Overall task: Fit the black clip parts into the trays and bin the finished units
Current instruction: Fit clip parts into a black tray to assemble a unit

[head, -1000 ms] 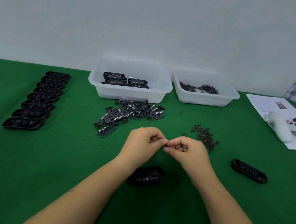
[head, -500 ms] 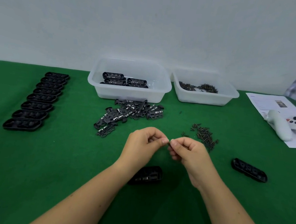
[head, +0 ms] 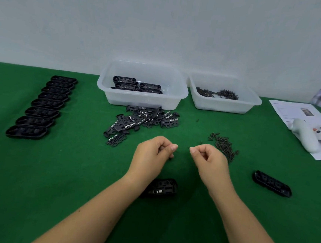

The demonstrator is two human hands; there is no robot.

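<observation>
Above the green table, my left hand (head: pixel 151 155) and my right hand (head: pixel 209 161) hover a short gap apart, both with curled fingers. My right thumb and forefinger pinch a tiny dark screw at their tips. A small dark bit shows under my left fingers; what it is I cannot tell. A black tray (head: pixel 162 188) with a clip part in it lies beneath my left wrist, partly hidden. Another black tray (head: pixel 271 183) lies to the right. Loose black clip parts (head: pixel 142 121) are heaped beyond my hands. The clear bin (head: pixel 141 98) holds several finished units.
A row of several black trays (head: pixel 43 106) lines the left side. Loose screws (head: pixel 223 147) lie just beyond my right hand, and a second clear bin (head: pixel 224 105) holds more. A white controller (head: pixel 309 138) rests on a paper sheet at the far right.
My hands were fingertip to fingertip; they have drawn apart, the right moving to the right with the tiny screw.
</observation>
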